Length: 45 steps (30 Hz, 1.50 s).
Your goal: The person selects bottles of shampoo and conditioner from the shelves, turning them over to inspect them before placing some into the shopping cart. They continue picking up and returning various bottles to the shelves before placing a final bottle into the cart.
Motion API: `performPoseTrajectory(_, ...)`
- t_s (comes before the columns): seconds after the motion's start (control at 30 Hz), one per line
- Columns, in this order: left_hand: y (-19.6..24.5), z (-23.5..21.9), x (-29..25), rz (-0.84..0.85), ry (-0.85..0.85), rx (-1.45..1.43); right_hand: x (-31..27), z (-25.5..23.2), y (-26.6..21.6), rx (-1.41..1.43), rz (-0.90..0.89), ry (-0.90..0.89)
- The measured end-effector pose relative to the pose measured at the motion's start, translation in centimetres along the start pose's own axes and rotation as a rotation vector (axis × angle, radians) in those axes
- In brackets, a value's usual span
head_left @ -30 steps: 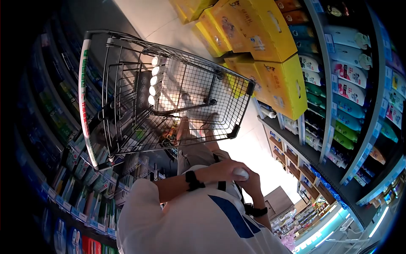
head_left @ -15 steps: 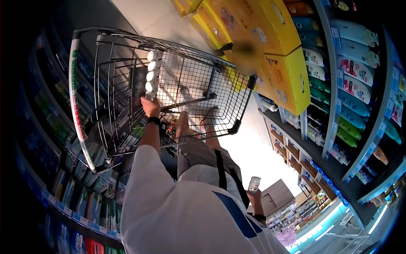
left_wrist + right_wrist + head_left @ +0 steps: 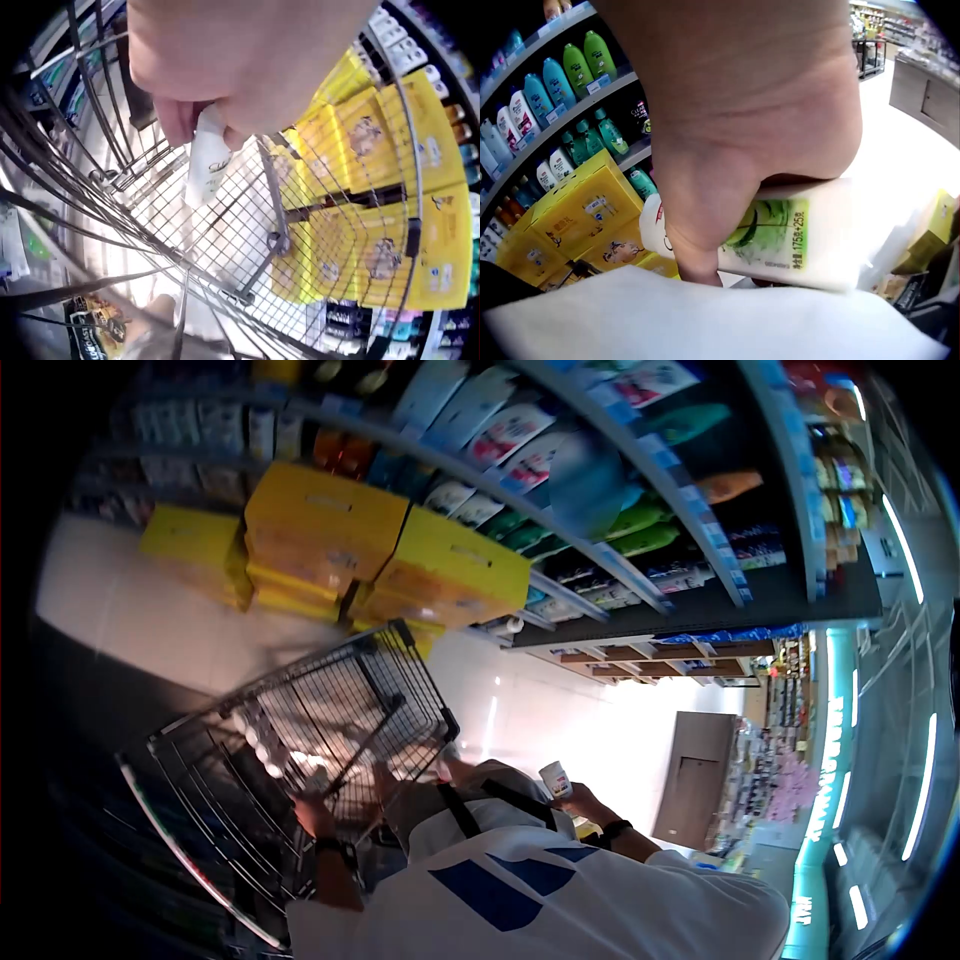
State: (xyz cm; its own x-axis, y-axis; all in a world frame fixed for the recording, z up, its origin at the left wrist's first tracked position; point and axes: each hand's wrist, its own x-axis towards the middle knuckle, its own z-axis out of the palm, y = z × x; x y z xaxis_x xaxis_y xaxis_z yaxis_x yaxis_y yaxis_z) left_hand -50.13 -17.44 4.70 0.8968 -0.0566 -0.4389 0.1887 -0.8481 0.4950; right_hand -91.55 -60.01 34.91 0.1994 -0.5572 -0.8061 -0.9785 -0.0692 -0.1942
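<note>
My left hand (image 3: 315,817) reaches into the wire shopping cart (image 3: 440,710). In the left wrist view its thumb and fingers pinch a narrow white bottle (image 3: 208,171) with dark script, above the cart's mesh. A short row of white bottles (image 3: 262,748) stands in the cart, close by that hand. At the front of my body, my right hand (image 3: 585,803) grips another white bottle (image 3: 554,779). Seen from the right wrist, this bottle has a green printed label (image 3: 769,236) and a white cap; the fingers around its far side are mostly hidden.
Stacked yellow boxes (image 3: 325,520) stand beyond the cart, against shelves of shampoo-like bottles (image 3: 510,435). The cart's handle (image 3: 190,860) runs along the lower left. A brown cabinet (image 3: 692,775) is on the right, past a bright floor (image 3: 610,735).
My hands were together around a white bottle; then the left moved away into the cart, while the right kept its bottle. The head view has since turned, and the cart appears lower left.
</note>
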Motion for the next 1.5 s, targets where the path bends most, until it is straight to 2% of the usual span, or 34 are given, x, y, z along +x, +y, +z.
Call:
performPoseTrajectory(0.03, 1.3, -2.0, -0.7, 0.029, -0.136, -0.002, 0.5, -0.1, -0.7, -0.050, -0.029, 0.004)
performPoseTrajectory(0.07, 2.3, -3.2, -2.0, 0.165, -0.072, -0.062, 1.1, -0.2, -1.3, -0.096, -0.056, 0.007)
performPoseTrajectory(0.1, 3.3, -4.3, -2.8, 0.196, -0.046, -0.029, 1.4, -0.2, -2.0, -0.071, -0.085, -0.004)
performPoseTrajectory(0.17, 8.4, -8.9, -5.1, 0.267, -0.143, -0.100, 2.2, -0.4, -2.7, 0.079, -0.115, -0.045)
performPoseTrajectory(0.2, 10.7, -10.2, -6.0, 0.283, -0.200, -0.087, 3.6, 0.0, -2.0, -0.015, -0.252, -0.010)
performPoseTrajectory(0.27, 12.8, -11.0, -7.3, 0.456, -0.202, -0.071, 4.3, -0.3, -2.3, 0.003, -0.194, 0.012)
performPoseTrajectory(0.3, 16.5, -13.0, -9.2, 0.418, -0.274, -0.133, 4.8, -0.2, -1.8, 0.013, -0.196, 0.041)
performPoseTrajectory(0.4, 20.1, -12.4, -11.0, 0.436, -0.187, -0.092, 5.8, -1.4, -0.7, 0.081, -0.267, 0.102)
performPoseTrajectory(0.53, 25.8, -10.3, -14.3, 0.551, -0.026, -0.037, 8.2, -4.1, 2.7, 0.127, -0.337, 0.139)
performPoseTrajectory(0.57, 27.9, -10.4, -15.3, 0.528, -0.073, -0.098, 8.5, -4.9, 3.3, 0.139, -0.359, 0.159)
performPoseTrajectory(0.6, 29.7, -9.2, -16.4, 0.537, -0.060, -0.094, 9.4, -6.6, 4.4, 0.148, -0.372, 0.162)
performPoseTrajectory(0.67, 33.2, -7.2, -18.6, 0.752, 0.078, -0.091, 10.8, -10.7, 6.3, 0.113, -0.356, 0.161)
performPoseTrajectory(0.7, 35.1, -5.6, -19.9, 0.726, 0.063, -0.225, 11.6, -12.8, 7.6, 0.224, -0.466, 0.281)
performPoseTrajectory(0.73, 37.1, -4.3, -21.3, 0.737, 0.076, -0.214, 12.9, -15.2, 8.4, 0.206, -0.453, 0.402)
performPoseTrajectory(0.77, 38.9, -3.2, -22.7, 0.703, 0.076, -0.184, 12.7, -18.9, 7.9, 0.396, -0.376, 0.383)
performPoseTrajectory(0.8, 40.3, -2.0, -23.9, 0.668, 0.077, -0.156, 11.5, -23.1, 7.1, 0.549, -0.387, 0.453)
performPoseTrajectory(0.83, 40.8, 0.1, -24.6, 0.599, -0.014, -0.369, 10.2, -27.5, 6.2, 0.676, -0.459, 0.480)
performPoseTrajectory(0.87, 42.1, 1.2, -26.1, 0.603, -0.003, -0.357, 11.0, -30.8, 6.2, 0.749, -0.562, 0.586)
performPoseTrajectory(0.9, 44.2, 2.6, -28.7, 0.593, -0.036, -0.428, 9.6, -38.0, 5.1, 0.921, -0.960, 0.621)
performPoseTrajectory(0.93, 45.5, 3.6, -29.9, 0.580, -0.080, -0.512, 6.6, -41.9, 3.0, 0.839, -0.947, 0.708)
performPoseTrajectory(0.97, 46.1, 4.2, -30.5, 0.623, -0.064, -0.453, 4.9, -44.6, 1.4, 0.809, -0.994, 0.882)
performPoseTrajectory(1.0, 46.7, 4.5, -31.4, 0.622, -0.042, -0.456, 5.6, -47.1, 0.6, 0.760, -1.099, 1.049)
performPoseTrajectory(1.03, 47.5, 4.5, -32.4, 0.649, -0.070, -0.457, 2.7, -50.0, -1.4, 0.594, -1.243, 1.320)
performPoseTrajectory(1.07, 48.4, 4.5, -33.4, 0.677, -0.096, -0.457, 0.8, -51.8, -2.9, 0.665, -1.309, 1.319)
performPoseTrajectory(1.13, 49.5, 4.3, -35.0, 0.713, -0.069, -0.397, 1.3, -55.2, -5.3, 0.717, -1.449, 1.381)
performPoseTrajectory(1.2, 49.4, 4.0, -35.7, 0.719, -0.030, -0.230, 1.1, -57.1, -8.0, 0.873, -1.462, 1.311)
performPoseTrajectory(1.23, 50.6, 3.3, -37.1, 0.803, 0.026, -0.176, 1.7, -57.8, -9.0, 0.901, -1.452, 1.262)
performPoseTrajectory(1.27, 50.0, 3.9, -36.7, 0.829, 0.049, -0.157, 2.2, -58.4, -9.8, 0.923, -1.440, 1.214)
performPoseTrajectory(1.33, 49.9, 3.7, -37.4, 0.791, 0.012, -0.143, 3.1, -59.2, -10.6, 0.937, -1.386, 1.142)
performPoseTrajectory(1.4, 48.7, 4.2, -37.6, 0.791, 0.051, -0.134, 3.8, -59.8, -11.1, 0.816, -1.283, 1.249)
performPoseTrajectory(1.5, 47.8, 4.2, -38.6, 0.768, 0.102, -0.122, 4.6, -61.2, -11.5, 0.786, -1.289, 1.273)
